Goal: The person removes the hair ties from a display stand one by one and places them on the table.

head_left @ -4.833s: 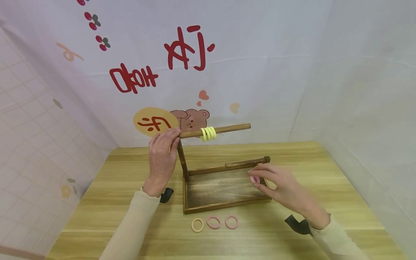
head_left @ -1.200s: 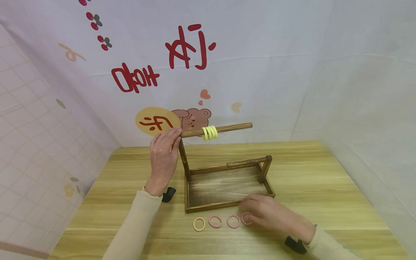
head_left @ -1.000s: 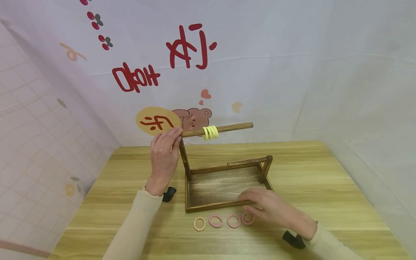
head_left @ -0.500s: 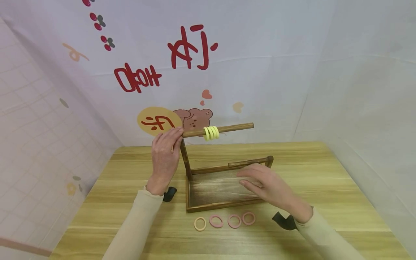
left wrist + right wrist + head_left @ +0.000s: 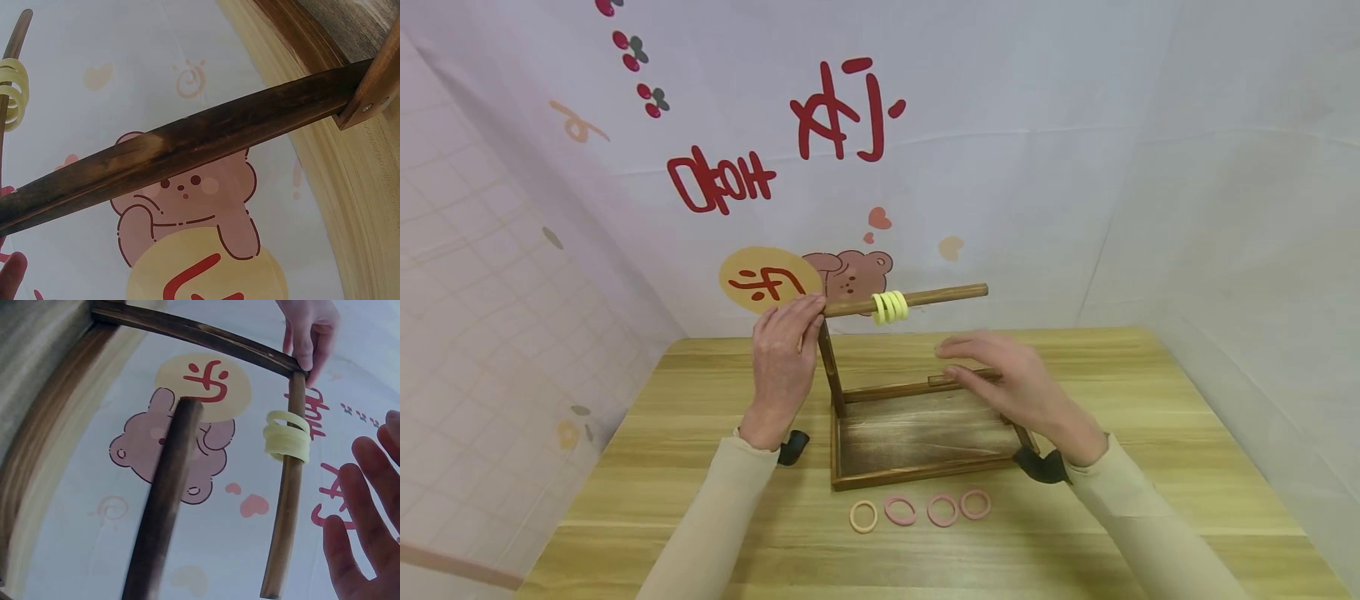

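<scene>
My left hand [image 5: 782, 358] pinches the top corner of a dark wooden stand [image 5: 831, 367], where the tall post meets the upper rod [image 5: 947, 294]. Several yellow rings [image 5: 890, 307] hang close together around that rod, near its middle. My right hand [image 5: 1007, 383] is raised with fingers spread and nothing in it; in the head view it overlaps the stand's shorter, lower rod [image 5: 943, 381]. The right wrist view shows its fingers [image 5: 359, 506] beside the upper rod, apart from the yellow rings. On the table in front lie one pale orange ring [image 5: 863, 517] and three pink rings [image 5: 942, 510].
The stand's shallow tray base [image 5: 895, 479] rests on the wood-grain table [image 5: 700, 517]. Behind it hangs a white printed cloth [image 5: 1000, 183], with cloth sides left and right. A black strap piece [image 5: 1041, 465] sits at the right wrist, another [image 5: 793, 447] at the left.
My right hand has brought a pink ring from the lower rod's end down to the row on the table, let it go, and risen towards the upper rod. My left hand stays put.
</scene>
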Action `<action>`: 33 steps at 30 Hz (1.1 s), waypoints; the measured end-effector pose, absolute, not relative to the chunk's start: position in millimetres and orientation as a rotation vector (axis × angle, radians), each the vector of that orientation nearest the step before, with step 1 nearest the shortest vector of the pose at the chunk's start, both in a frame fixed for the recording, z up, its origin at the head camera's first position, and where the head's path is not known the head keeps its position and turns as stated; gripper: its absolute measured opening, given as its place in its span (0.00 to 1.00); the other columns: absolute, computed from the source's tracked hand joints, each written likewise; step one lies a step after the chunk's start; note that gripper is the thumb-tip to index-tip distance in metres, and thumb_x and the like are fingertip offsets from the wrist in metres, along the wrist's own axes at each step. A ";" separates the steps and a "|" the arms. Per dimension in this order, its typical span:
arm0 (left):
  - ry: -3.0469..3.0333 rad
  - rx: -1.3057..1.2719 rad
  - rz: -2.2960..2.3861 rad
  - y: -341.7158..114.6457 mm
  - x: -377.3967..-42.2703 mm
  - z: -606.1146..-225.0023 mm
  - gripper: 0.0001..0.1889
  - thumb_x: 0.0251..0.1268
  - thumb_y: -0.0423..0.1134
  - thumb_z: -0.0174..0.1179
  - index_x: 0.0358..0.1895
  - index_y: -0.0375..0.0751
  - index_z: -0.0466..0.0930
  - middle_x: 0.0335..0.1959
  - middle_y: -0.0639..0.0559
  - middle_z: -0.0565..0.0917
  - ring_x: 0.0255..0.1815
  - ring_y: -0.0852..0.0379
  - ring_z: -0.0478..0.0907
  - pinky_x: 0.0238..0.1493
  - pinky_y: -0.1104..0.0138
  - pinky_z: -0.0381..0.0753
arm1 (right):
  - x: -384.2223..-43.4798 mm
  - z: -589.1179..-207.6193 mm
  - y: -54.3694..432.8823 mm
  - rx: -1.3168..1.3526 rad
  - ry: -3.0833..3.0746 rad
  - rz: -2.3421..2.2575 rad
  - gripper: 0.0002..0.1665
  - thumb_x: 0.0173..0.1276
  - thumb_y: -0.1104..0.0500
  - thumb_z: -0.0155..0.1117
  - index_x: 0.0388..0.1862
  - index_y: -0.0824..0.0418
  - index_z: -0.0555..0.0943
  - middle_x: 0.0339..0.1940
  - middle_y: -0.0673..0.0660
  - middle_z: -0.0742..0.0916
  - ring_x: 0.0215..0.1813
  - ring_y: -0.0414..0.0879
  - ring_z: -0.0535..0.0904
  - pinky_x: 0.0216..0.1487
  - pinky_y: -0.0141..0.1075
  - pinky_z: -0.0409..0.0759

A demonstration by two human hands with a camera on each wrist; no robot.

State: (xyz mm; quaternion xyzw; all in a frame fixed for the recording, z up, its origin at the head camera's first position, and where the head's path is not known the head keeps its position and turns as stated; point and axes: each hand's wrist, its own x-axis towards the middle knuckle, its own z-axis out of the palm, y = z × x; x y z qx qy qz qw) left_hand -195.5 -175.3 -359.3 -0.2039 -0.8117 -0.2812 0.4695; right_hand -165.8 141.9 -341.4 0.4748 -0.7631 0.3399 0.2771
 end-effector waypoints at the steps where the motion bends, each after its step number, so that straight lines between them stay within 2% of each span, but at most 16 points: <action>1: -1.989 -0.502 -0.688 -175.3 -195.7 -359.2 0.12 0.73 0.32 0.64 0.55 0.35 0.88 0.55 0.44 0.88 0.59 0.43 0.84 0.67 0.42 0.71 | -167.6 -339.8 141.3 1.277 -2.048 0.916 0.18 0.79 0.47 0.62 0.51 0.60 0.88 0.52 0.55 0.90 0.56 0.53 0.86 0.65 0.29 0.75; 3: -1.985 -0.502 -0.683 -175.0 -196.2 -359.1 0.12 0.72 0.32 0.65 0.55 0.35 0.88 0.55 0.44 0.88 0.59 0.43 0.84 0.67 0.42 0.71 | -171.6 -336.0 139.7 1.295 -2.031 0.930 0.13 0.76 0.54 0.68 0.52 0.60 0.87 0.52 0.55 0.90 0.57 0.53 0.85 0.66 0.31 0.74; 7: -1.974 -0.499 -0.677 -173.8 -196.3 -358.1 0.13 0.69 0.31 0.67 0.54 0.35 0.88 0.55 0.45 0.88 0.58 0.43 0.84 0.67 0.41 0.72 | -180.0 -328.9 136.5 1.319 -2.008 0.938 0.15 0.76 0.53 0.67 0.53 0.61 0.87 0.54 0.56 0.89 0.58 0.54 0.84 0.67 0.33 0.73; 10: -1.972 -0.503 -0.677 -173.5 -196.0 -357.3 0.13 0.69 0.31 0.67 0.55 0.36 0.88 0.55 0.45 0.89 0.58 0.43 0.84 0.66 0.41 0.72 | -185.7 -324.4 133.6 1.321 -2.008 0.932 0.15 0.74 0.56 0.70 0.54 0.62 0.87 0.55 0.56 0.89 0.59 0.54 0.84 0.67 0.35 0.73; 11: -1.975 -0.506 -0.674 -173.6 -195.9 -357.2 0.13 0.70 0.31 0.66 0.55 0.36 0.88 0.55 0.45 0.88 0.58 0.44 0.84 0.66 0.42 0.72 | -187.0 -322.6 132.4 1.319 -2.011 0.932 0.16 0.71 0.60 0.73 0.55 0.62 0.87 0.56 0.55 0.89 0.59 0.54 0.84 0.66 0.35 0.74; 13: -1.981 -0.511 -0.678 -173.8 -195.9 -356.9 0.13 0.71 0.32 0.65 0.55 0.36 0.88 0.55 0.44 0.88 0.58 0.44 0.84 0.67 0.42 0.72 | -189.9 -319.7 130.4 1.315 -2.021 0.929 0.21 0.63 0.68 0.76 0.55 0.62 0.87 0.57 0.55 0.89 0.59 0.54 0.84 0.66 0.37 0.75; 16: -1.991 -0.518 -0.683 -174.0 -195.9 -356.7 0.12 0.72 0.32 0.64 0.55 0.35 0.88 0.55 0.44 0.88 0.58 0.44 0.84 0.67 0.42 0.71 | -193.7 -315.6 127.3 1.303 -2.035 0.926 0.25 0.58 0.72 0.78 0.56 0.62 0.87 0.57 0.55 0.89 0.61 0.53 0.83 0.64 0.40 0.76; 25: -2.002 -0.512 -0.687 -175.2 -195.8 -357.5 0.12 0.72 0.32 0.64 0.55 0.35 0.88 0.55 0.45 0.88 0.59 0.44 0.84 0.67 0.42 0.70 | -205.7 -305.7 119.7 1.269 -2.136 0.912 0.24 0.62 0.67 0.78 0.58 0.63 0.86 0.59 0.56 0.88 0.66 0.55 0.80 0.69 0.51 0.74; 33: -2.006 -0.508 -0.682 -176.6 -194.8 -358.1 0.13 0.72 0.32 0.64 0.56 0.36 0.88 0.55 0.44 0.88 0.59 0.44 0.84 0.68 0.41 0.70 | -219.4 -298.2 114.9 1.300 -2.258 0.854 0.25 0.64 0.63 0.78 0.61 0.60 0.86 0.62 0.55 0.87 0.71 0.54 0.76 0.72 0.52 0.70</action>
